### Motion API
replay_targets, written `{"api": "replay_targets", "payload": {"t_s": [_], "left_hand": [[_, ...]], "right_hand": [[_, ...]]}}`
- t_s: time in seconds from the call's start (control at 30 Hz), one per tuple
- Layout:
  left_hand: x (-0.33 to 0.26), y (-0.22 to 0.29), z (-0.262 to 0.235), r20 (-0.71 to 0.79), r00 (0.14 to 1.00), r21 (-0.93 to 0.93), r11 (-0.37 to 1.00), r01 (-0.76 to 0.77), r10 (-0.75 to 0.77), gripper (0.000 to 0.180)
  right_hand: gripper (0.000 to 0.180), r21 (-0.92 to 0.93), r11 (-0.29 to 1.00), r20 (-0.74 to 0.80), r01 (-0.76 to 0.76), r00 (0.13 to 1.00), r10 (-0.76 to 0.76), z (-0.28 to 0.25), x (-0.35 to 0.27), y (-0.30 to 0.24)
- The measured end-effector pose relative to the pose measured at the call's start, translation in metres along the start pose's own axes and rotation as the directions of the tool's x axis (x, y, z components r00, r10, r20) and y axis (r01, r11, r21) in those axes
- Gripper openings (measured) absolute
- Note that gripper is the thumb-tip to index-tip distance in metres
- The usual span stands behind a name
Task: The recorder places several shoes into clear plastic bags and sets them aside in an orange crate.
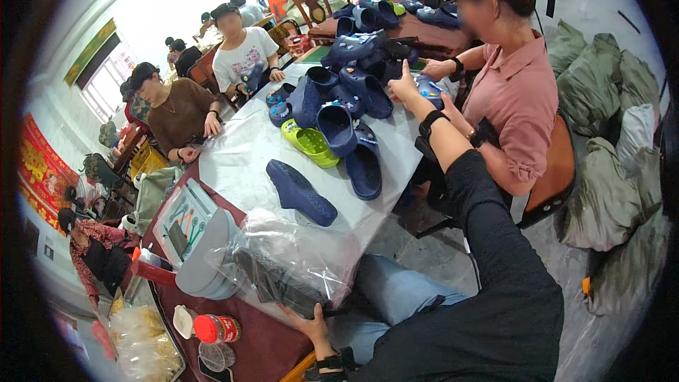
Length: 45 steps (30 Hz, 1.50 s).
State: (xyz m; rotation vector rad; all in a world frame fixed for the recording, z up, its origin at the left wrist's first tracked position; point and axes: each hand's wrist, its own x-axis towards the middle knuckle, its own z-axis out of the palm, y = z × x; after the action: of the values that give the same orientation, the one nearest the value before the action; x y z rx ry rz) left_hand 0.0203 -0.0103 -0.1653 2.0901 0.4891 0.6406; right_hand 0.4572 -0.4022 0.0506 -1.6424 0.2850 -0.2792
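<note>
My right hand (404,85), on a black-sleeved arm with a dark wristband, reaches out to a heap of dark blue clogs (346,92) and is closed on one decorated blue clog (429,92), thumb up. My left hand (311,324) is at the table's near edge and grips a dark shoe (279,284) wrapped in a clear plastic bag (304,247). A single navy clog (300,192) lies sole-up between both hands. A lime green clog (311,143) sits at the heap's near side.
A white sheet (237,159) covers the table. A person in a pink shirt (513,99) sits close on the right, one hand by the heap. Two people sit at the far left side. A grey cap (205,262), a red-capped jar (216,329) and green sacks (601,191) are nearby.
</note>
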Motion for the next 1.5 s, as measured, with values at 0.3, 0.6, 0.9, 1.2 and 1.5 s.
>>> {"api": "replay_targets", "payload": {"t_s": [0.3, 0.6, 0.9, 1.2, 1.5], "left_hand": [[0.007, 0.013, -0.004, 0.091, 0.991, -0.004, 0.995, 0.095, -0.094, 0.101], [0.013, 0.033, -0.007, 0.038, 0.998, 0.021, 0.999, 0.039, -0.039, 0.110], [-0.035, 0.048, 0.002, -0.348, 0.936, 0.227, 0.973, 0.029, 0.053, 0.081], [-0.020, 0.028, -0.003, -0.168, 0.986, 0.328, 0.944, 0.037, 0.020, 0.051], [-0.024, 0.053, 0.002, -0.067, 0.910, -0.436, 0.832, 0.343, -0.410, 0.047]], "right_hand": [[0.070, -0.015, 0.983, 0.472, 0.184, 0.868, -0.156, 0.037, -0.038, 0.013], [0.074, 0.038, 0.655, 0.888, 0.755, 0.276, -0.369, 0.106, -0.341, 0.099], [0.072, 0.010, 0.567, 0.915, 0.823, 0.220, -0.337, 0.147, -0.400, 0.137], [0.034, -0.008, 0.376, 0.985, 0.927, 0.072, -0.155, 0.160, -0.400, 0.125], [0.016, 0.175, 0.476, 0.872, 0.862, 0.089, -0.481, 0.143, -0.402, 0.128]]}}
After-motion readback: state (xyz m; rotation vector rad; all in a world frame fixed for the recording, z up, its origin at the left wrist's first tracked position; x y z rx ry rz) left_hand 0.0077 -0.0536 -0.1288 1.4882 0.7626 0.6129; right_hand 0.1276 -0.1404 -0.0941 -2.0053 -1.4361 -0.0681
